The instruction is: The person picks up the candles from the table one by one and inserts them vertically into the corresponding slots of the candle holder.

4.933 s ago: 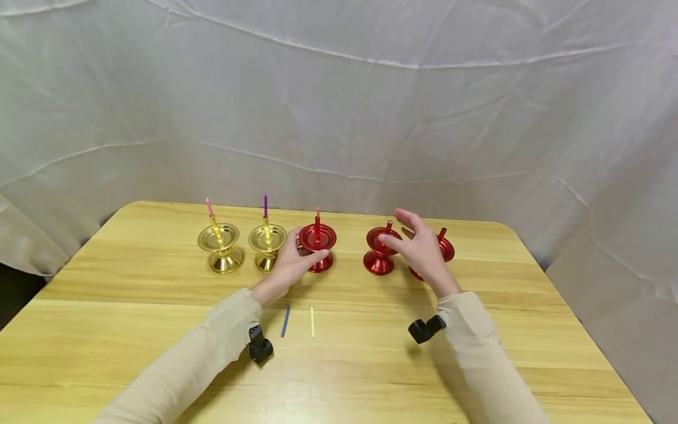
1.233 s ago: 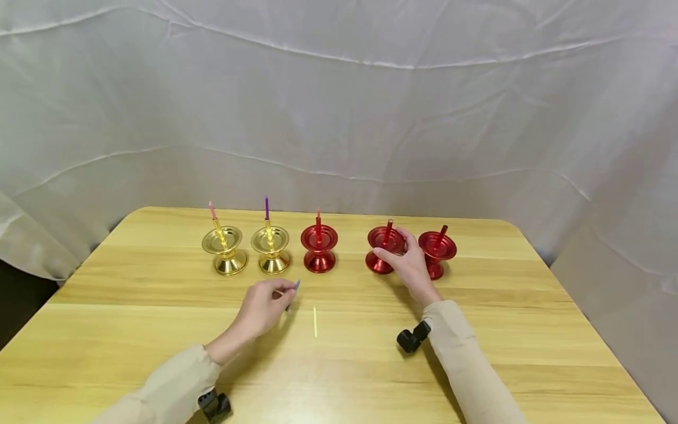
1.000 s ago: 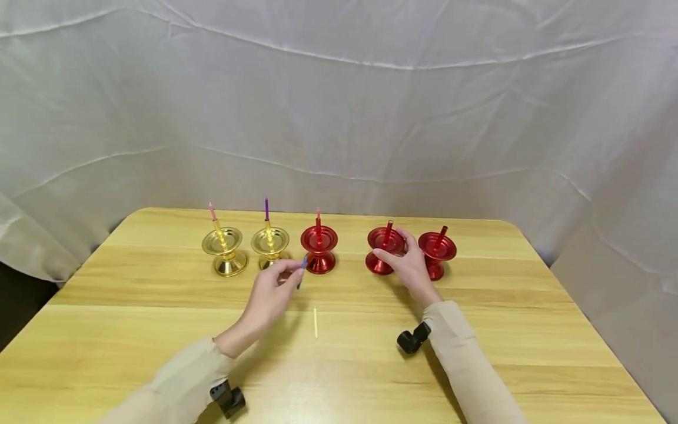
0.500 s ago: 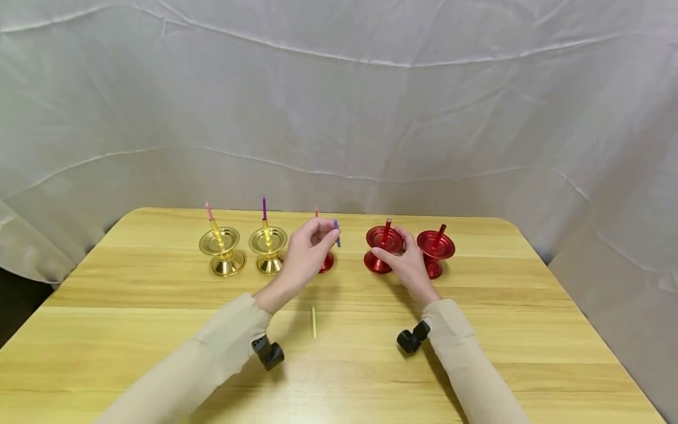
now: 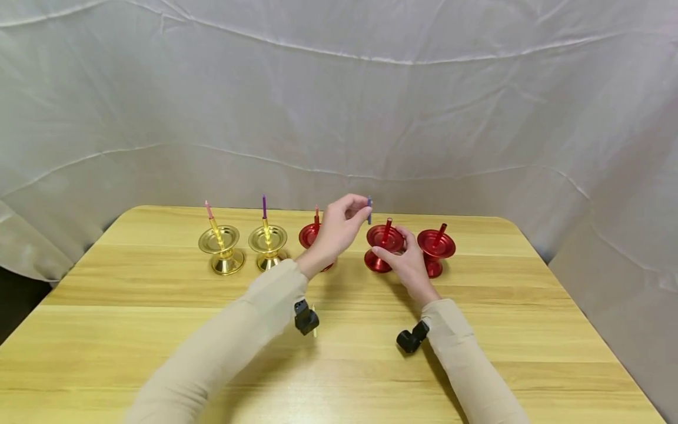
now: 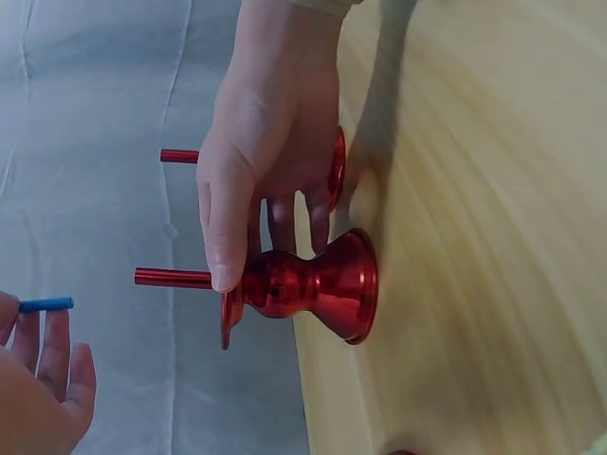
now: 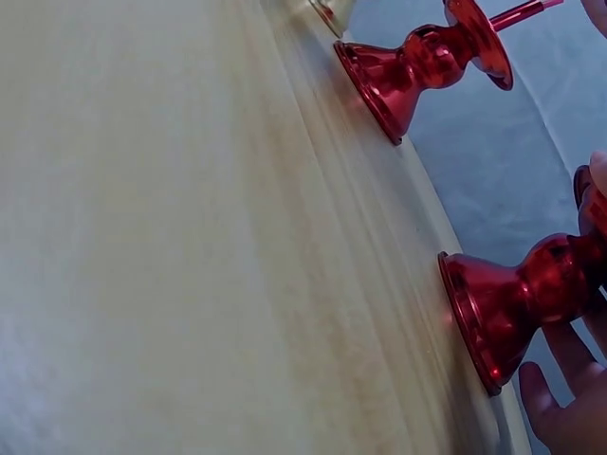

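Largest, we log the desk (image 5: 477, 383), its far edge at twelve o'clock. Next, hands: the right hand (image 5: 410, 265) grips the middle red holder (image 6: 285, 286); the left hand (image 5: 341, 224) pinches at its ten o'clock. We note two gold holders (image 5: 226, 263) at nine, another red holder (image 5: 434, 253) near at three. Smallest: the blue candle (image 6: 52, 304), airborne in the left fingertips, apart from the gripped holder's tube (image 6: 175, 277).

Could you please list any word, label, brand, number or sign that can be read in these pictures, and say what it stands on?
There is no readable text in any view.
The candle holders, the blue candle and the table show no lettering.
Any markings on the black wrist cameras are too small to read.
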A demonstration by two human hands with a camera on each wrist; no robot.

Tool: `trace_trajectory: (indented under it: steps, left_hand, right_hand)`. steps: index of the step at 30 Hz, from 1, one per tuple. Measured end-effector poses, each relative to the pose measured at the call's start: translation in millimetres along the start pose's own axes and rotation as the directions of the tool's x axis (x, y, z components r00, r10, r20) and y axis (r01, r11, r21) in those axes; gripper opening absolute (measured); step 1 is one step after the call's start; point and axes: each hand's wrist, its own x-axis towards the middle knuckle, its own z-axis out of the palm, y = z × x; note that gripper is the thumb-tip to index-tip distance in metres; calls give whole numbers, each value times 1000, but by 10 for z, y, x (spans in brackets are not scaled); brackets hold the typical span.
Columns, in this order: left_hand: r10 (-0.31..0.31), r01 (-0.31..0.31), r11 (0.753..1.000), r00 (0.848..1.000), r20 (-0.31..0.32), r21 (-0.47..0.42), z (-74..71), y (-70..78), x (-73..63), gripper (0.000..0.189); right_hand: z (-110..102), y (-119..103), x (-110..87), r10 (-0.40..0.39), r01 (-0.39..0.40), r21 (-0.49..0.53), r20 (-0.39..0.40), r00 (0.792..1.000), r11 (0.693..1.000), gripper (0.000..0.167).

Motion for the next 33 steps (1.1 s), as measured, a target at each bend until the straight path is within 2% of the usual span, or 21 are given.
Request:
trace_trajectory:
  steps: [6, 15, 19, 23, 29, 33]
  left_hand:
    - [6, -8, 999, 998, 54, 35, 112, -3, 132, 22]
    - [-7, 5, 1000, 997, 77, 23, 287, -23, 247, 22]
    - [1, -6, 999, 997, 84, 51, 339, -14, 271, 22]
    - [8, -16, 996, 996, 85, 89, 369, -1, 287, 22]
    - [0, -6, 996, 998, 70, 87, 362, -35, 294, 21]
    - [8, -17, 995, 995, 95, 98, 369, -72, 290, 22]
  right_hand:
    - [-3, -9, -11, 7, -7, -10, 4, 1000, 1000, 83]
    - [-9, 10, -20, -11, 11, -8, 10, 1000, 1000, 83]
    - [0, -9, -27, -15, 15, -14, 13, 1000, 1000, 84]
    - [7, -26, -29, -13, 13, -22, 12, 1000, 1000, 84]
    - [11, -33, -34, -9, 10, -39, 13, 1000, 999, 84]
    - [10, -33, -44, -5, 6, -41, 15, 1000, 999, 84]
